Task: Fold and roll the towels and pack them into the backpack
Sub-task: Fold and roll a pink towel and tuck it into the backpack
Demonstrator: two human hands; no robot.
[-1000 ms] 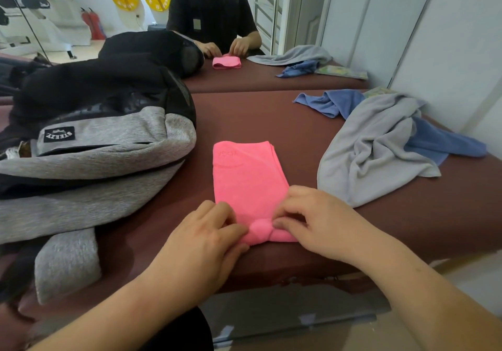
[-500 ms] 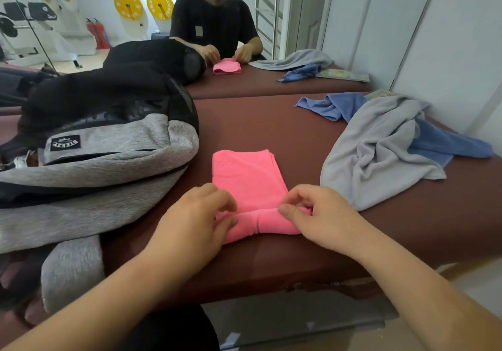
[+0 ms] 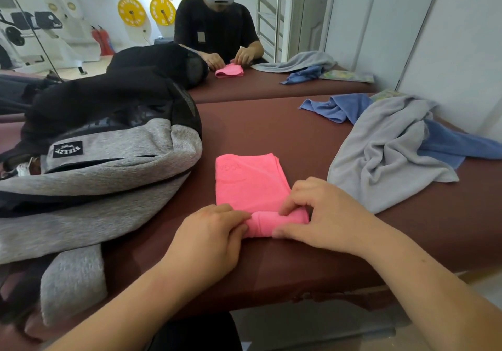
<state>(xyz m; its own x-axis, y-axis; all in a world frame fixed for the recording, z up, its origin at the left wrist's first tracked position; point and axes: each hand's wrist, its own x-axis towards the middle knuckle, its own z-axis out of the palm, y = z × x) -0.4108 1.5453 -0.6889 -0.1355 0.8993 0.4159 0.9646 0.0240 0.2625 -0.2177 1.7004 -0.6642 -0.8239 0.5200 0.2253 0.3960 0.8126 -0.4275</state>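
My left hand [image 3: 209, 242] and my right hand [image 3: 323, 217] both grip the rolled near end of the pink towel [image 3: 250, 185]. My fingers [image 3: 294, 201] are curled over the roll and clamped on the cloth, with my right thumb against its near side. The rest of the towel lies flat as a folded strip on the maroon surface [image 3: 271, 130]. The grey-and-black backpack [image 3: 108, 166] lies just to its left. To the right, a crumpled grey towel [image 3: 385, 155] lies over a blue towel [image 3: 336, 107].
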